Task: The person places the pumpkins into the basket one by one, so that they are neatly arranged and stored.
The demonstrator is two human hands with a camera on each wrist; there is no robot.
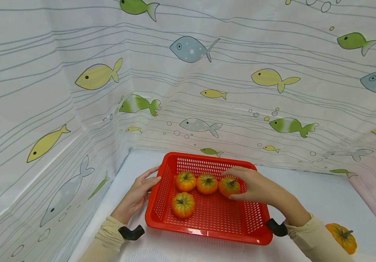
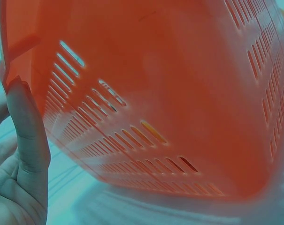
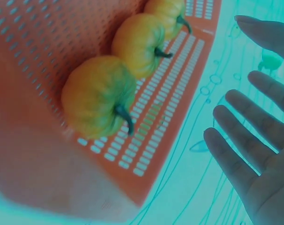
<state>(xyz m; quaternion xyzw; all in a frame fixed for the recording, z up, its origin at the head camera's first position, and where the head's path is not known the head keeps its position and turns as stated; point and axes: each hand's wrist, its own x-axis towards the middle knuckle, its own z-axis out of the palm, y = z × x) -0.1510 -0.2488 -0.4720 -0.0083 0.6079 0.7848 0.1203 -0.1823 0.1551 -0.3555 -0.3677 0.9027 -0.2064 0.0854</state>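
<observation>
A red plastic basket with slotted walls stands on the table, and several orange pumpkins lie inside. Three form a row along its back wall: a left one, a middle one and a right one. Another pumpkin sits in front of the left one. My left hand holds the basket's left rim, its thumb over the edge and other fingers outside. Over the right pumpkin hovers my right hand; the right wrist view shows its fingers spread, apart from the pumpkins.
One more orange pumpkin lies on the white table by the right forearm. Behind and to the left hangs a white curtain with printed fish. A black wrist mount sits on the left sleeve.
</observation>
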